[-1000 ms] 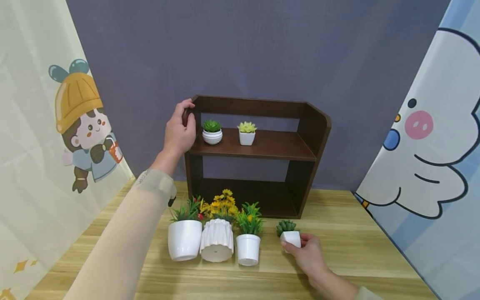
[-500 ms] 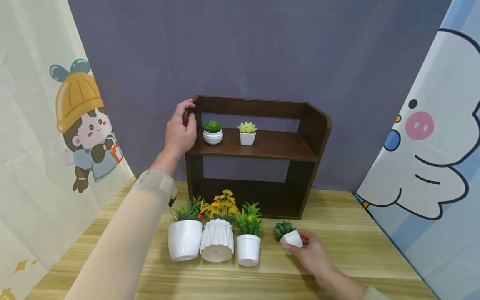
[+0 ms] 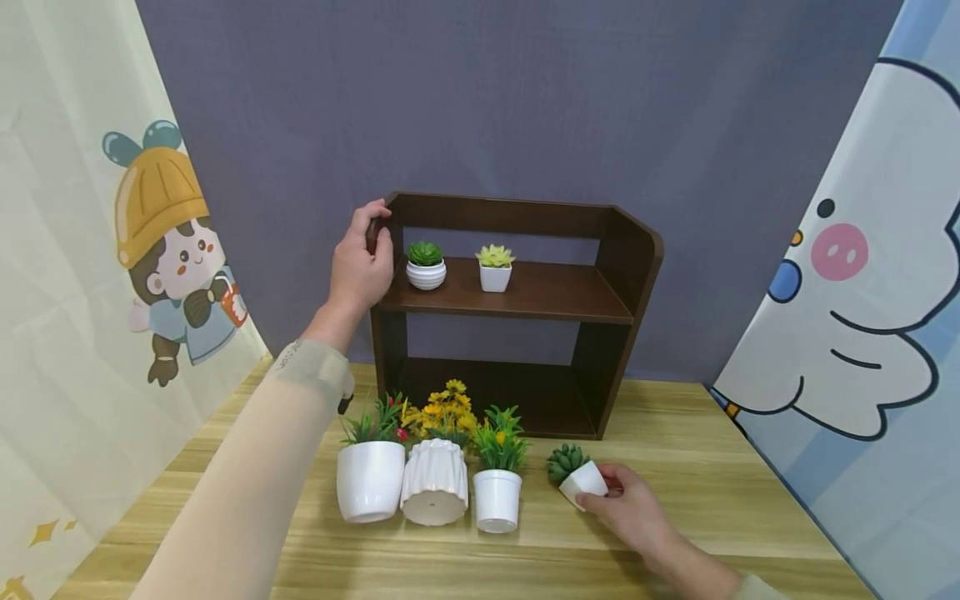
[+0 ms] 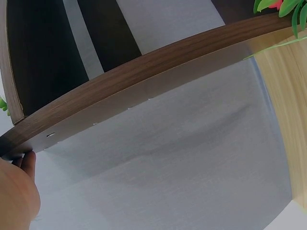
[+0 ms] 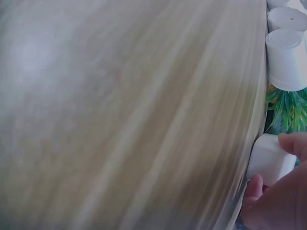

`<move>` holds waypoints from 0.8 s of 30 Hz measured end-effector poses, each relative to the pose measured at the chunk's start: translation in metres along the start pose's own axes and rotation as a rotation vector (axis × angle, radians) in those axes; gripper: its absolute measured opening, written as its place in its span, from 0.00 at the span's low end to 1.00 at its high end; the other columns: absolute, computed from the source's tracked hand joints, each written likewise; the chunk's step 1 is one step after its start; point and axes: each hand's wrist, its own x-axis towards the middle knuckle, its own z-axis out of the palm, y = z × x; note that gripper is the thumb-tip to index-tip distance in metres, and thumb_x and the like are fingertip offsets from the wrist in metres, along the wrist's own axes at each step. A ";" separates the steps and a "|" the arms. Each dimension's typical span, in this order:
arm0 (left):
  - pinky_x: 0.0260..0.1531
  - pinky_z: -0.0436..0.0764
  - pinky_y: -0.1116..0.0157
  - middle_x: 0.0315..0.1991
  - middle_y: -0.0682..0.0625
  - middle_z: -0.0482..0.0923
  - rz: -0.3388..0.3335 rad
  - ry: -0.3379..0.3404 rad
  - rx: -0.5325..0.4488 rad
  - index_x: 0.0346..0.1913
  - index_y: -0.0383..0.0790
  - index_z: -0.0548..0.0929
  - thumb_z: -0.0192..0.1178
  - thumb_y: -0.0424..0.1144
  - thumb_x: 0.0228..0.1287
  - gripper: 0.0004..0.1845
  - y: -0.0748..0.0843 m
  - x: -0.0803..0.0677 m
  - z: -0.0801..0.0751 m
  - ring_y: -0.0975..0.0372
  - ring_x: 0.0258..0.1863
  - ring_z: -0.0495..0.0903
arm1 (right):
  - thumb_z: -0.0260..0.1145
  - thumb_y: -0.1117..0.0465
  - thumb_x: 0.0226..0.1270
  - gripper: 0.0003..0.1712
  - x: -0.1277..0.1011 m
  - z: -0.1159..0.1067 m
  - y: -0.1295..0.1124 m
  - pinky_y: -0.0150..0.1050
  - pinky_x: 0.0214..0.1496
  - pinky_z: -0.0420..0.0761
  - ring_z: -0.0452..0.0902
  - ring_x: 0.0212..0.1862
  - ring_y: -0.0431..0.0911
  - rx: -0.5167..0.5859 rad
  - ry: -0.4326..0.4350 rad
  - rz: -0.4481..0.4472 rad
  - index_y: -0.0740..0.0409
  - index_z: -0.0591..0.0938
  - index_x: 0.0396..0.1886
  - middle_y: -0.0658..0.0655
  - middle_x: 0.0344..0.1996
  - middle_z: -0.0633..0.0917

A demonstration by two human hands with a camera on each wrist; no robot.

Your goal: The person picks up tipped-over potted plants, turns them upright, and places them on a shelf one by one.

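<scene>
In the head view my left hand (image 3: 362, 265) grips the upper left side of a dark brown two-tier shelf (image 3: 558, 287), fingertips over its edge. The left wrist view shows the shelf's side panel (image 4: 158, 57) close up. My right hand (image 3: 633, 512) pinches a small white square pot (image 3: 584, 485) holding a dark green succulent (image 3: 567, 462). That pot tilts to the left, low over the table at front right. The right wrist view has the thumb and a finger on opposite sides of the white pot (image 5: 271, 160).
On the upper tier stand a succulent in a ribbed round pot (image 3: 426, 273) and a pale green one in a square pot (image 3: 495, 277). Three larger white pots, a smooth one (image 3: 370, 482), a fluted one (image 3: 434, 483) and a narrow one (image 3: 497, 502), line the wooden table (image 3: 720, 492) before the shelf.
The small succulent pot has gone from nearly upright to tilted left, turning with my right hand. My left hand keeps its place on the shelf.
</scene>
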 end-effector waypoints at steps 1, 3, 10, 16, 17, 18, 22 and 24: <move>0.72 0.76 0.43 0.82 0.53 0.73 0.000 0.000 -0.001 0.71 0.46 0.77 0.49 0.42 0.86 0.18 0.000 0.000 0.000 0.49 0.77 0.77 | 0.81 0.63 0.64 0.36 0.001 -0.001 0.001 0.36 0.46 0.82 0.84 0.51 0.50 0.001 -0.003 0.000 0.74 0.78 0.67 0.66 0.54 0.87; 0.71 0.77 0.43 0.82 0.53 0.73 0.000 0.000 -0.004 0.71 0.46 0.77 0.49 0.42 0.86 0.18 -0.001 0.000 0.000 0.49 0.77 0.77 | 0.81 0.63 0.64 0.35 0.002 -0.001 0.002 0.36 0.45 0.82 0.84 0.51 0.49 0.002 -0.009 -0.002 0.73 0.79 0.66 0.66 0.54 0.87; 0.69 0.78 0.42 0.81 0.50 0.74 0.009 0.005 -0.012 0.70 0.45 0.77 0.49 0.41 0.86 0.18 -0.001 0.000 0.001 0.47 0.74 0.79 | 0.81 0.67 0.62 0.32 0.003 -0.004 0.007 0.33 0.42 0.82 0.82 0.47 0.46 0.032 -0.008 -0.012 0.71 0.79 0.64 0.63 0.50 0.88; 0.67 0.79 0.43 0.82 0.52 0.73 0.006 0.000 -0.013 0.71 0.47 0.77 0.49 0.42 0.86 0.18 0.001 0.000 0.000 0.47 0.72 0.80 | 0.79 0.69 0.62 0.32 0.006 -0.006 0.009 0.33 0.41 0.82 0.82 0.46 0.45 0.051 -0.014 -0.010 0.72 0.77 0.64 0.63 0.48 0.87; 0.67 0.79 0.43 0.82 0.53 0.73 0.006 0.000 -0.012 0.71 0.47 0.77 0.49 0.42 0.86 0.18 0.001 -0.001 0.000 0.47 0.72 0.80 | 0.79 0.69 0.63 0.32 0.006 -0.007 0.009 0.33 0.41 0.82 0.82 0.46 0.46 0.049 -0.015 -0.009 0.72 0.77 0.64 0.63 0.48 0.87; 0.67 0.78 0.43 0.82 0.53 0.73 0.006 -0.002 -0.010 0.71 0.47 0.77 0.49 0.42 0.86 0.18 0.001 -0.001 0.000 0.47 0.73 0.80 | 0.79 0.69 0.63 0.32 0.006 -0.007 0.010 0.33 0.41 0.82 0.82 0.47 0.46 0.048 -0.016 -0.006 0.72 0.77 0.64 0.63 0.48 0.87; 0.71 0.77 0.43 0.82 0.53 0.73 0.009 0.002 -0.012 0.71 0.45 0.77 0.50 0.41 0.86 0.18 0.001 -0.001 0.000 0.48 0.76 0.78 | 0.80 0.69 0.63 0.34 0.005 -0.009 0.009 0.33 0.43 0.83 0.83 0.49 0.46 0.045 -0.020 -0.017 0.72 0.77 0.66 0.64 0.52 0.87; 0.71 0.77 0.43 0.82 0.54 0.73 0.008 0.002 -0.012 0.71 0.45 0.77 0.50 0.40 0.86 0.18 0.001 -0.001 -0.001 0.48 0.76 0.78 | 0.80 0.69 0.63 0.35 0.005 -0.010 0.008 0.33 0.44 0.82 0.82 0.50 0.46 0.043 -0.027 -0.025 0.72 0.77 0.68 0.64 0.53 0.87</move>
